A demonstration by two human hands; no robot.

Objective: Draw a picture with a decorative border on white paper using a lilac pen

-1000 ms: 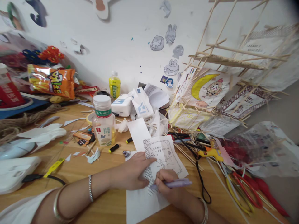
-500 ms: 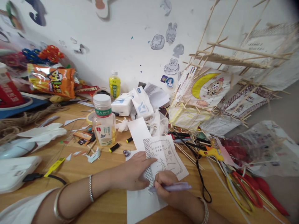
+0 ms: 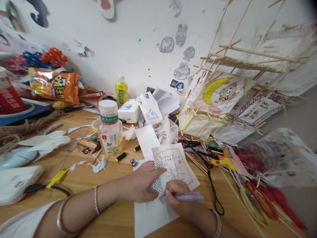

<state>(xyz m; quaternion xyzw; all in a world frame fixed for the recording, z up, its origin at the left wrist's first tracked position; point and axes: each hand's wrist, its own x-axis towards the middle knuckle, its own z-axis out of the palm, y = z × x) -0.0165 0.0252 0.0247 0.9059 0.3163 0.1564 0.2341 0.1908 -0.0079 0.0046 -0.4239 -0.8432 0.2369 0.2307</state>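
A sheet of paper with an ink drawing [image 3: 182, 162] lies on top of blank white paper [image 3: 146, 219]. It carries handwritten characters, line figures and a crosshatched strip along its left side. My left hand [image 3: 141, 180] rests flat on the sheet's left part, fingers spread, pressing it down. In my right hand [image 3: 177, 196] a pale purple pen [image 3: 189, 197] is pinched, its tip at the lower end of the crosshatched strip. The fingers of that hand cover the sheet's lower edge.
A plastic bottle [image 3: 109, 132] and a marker [image 3: 121, 157] stand left of the paper. Tissue packs [image 3: 150, 109] lie behind. To the right are a yellow glue gun [image 3: 224, 162], scissors [image 3: 264, 201], a black cord [image 3: 211, 185] and a stick frame with drawn panels [image 3: 220, 94].
My right hand with the pen has shifted very slightly to the right. The left hand and the paper stay in place.
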